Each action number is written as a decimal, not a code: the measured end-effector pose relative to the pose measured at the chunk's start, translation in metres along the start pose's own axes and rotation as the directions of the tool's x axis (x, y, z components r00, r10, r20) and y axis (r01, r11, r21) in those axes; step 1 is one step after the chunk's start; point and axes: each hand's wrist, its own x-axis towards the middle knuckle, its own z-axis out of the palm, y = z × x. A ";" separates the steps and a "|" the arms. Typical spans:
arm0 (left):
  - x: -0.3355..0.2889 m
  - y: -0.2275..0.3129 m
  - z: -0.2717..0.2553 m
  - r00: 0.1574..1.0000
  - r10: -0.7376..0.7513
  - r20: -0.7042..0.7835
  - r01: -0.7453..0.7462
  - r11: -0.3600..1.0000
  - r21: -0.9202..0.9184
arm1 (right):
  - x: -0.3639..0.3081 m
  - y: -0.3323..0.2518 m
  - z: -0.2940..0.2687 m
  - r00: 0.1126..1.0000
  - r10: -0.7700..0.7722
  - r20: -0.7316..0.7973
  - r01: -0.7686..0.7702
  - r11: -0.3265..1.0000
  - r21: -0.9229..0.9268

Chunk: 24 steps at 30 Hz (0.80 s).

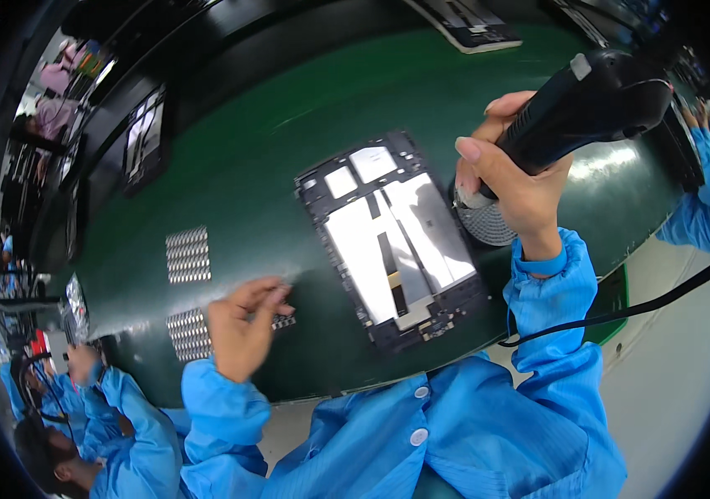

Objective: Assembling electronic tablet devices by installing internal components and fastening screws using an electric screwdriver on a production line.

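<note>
On the green table lies an opened tablet (392,241) with a black frame, silvery battery panels and dark ribbon cables. To its right, my right hand (517,179) is wrapped round a black electric screwdriver (583,112). The tool's lower end is over a round dish with a dotted surface (488,226), and my fingers hide its tip. My left hand (242,324) is left of the tablet with thumb and forefinger pinched together; whatever is between them is too small to make out. It hovers over a row of small metallic pieces (190,334), partly covering it.
Another block of small metallic pieces (188,255) lies farther up. More opened tablets stand at the far left (145,137) and far edge (471,25). A black cable (621,314) crosses by my right sleeve. Co-workers in blue sit at left (126,416) and right (704,200).
</note>
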 end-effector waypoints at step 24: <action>0.003 -0.014 -0.002 0.954 0.209 -0.215 -0.192 0.977 0.097 | -0.004 0.015 0.041 0.990 0.027 0.141 -0.008 0.991 -0.134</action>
